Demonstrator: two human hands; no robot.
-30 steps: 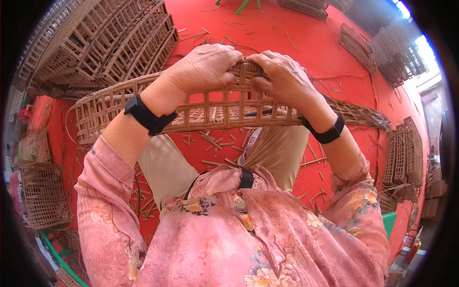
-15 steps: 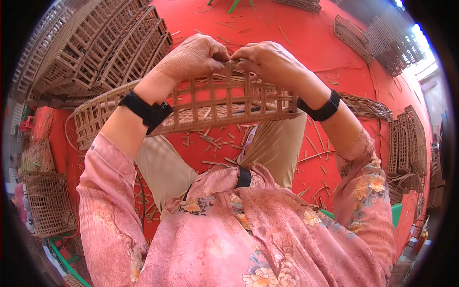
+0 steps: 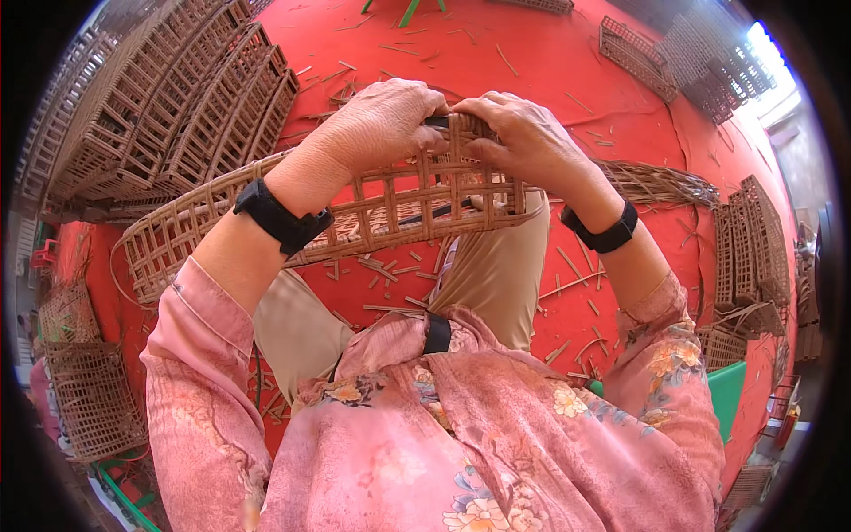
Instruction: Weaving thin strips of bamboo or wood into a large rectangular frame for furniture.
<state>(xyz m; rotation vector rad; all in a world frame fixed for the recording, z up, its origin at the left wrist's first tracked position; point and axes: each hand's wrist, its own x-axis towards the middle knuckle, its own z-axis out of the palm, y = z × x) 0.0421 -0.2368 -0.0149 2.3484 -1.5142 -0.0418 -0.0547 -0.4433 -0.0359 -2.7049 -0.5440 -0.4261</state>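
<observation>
A long, brown, open-weave basket [image 3: 355, 217] rests over my knees, its lattice sides showing square gaps. Both hands are at its far rim. My left hand [image 3: 386, 129] is closed, thumb and fingers pinching the rim beside a dark strip. Close to it on the right, my right hand [image 3: 523, 133] grips the same rim, its fingers curled over an upright strip. The fingertips are partly hidden by the hands and weave. Through the gaps, the basket's inner side and a dark strip inside it can be seen.
Stacked woven baskets [image 3: 177, 106] stand at the far left, with more lattice baskets [image 3: 93, 390] nearer. A bundle of long strips [image 3: 660, 183] lies to the right, near other baskets [image 3: 749, 248]. Cut scraps litter the red floor [image 3: 567, 62]. A green stool edge [image 3: 727, 399] shows beside me.
The basket's far rim has come lower and nearer, showing more of its inside. My hands have shifted slightly right along with a small downward move; both still hold the rim.
</observation>
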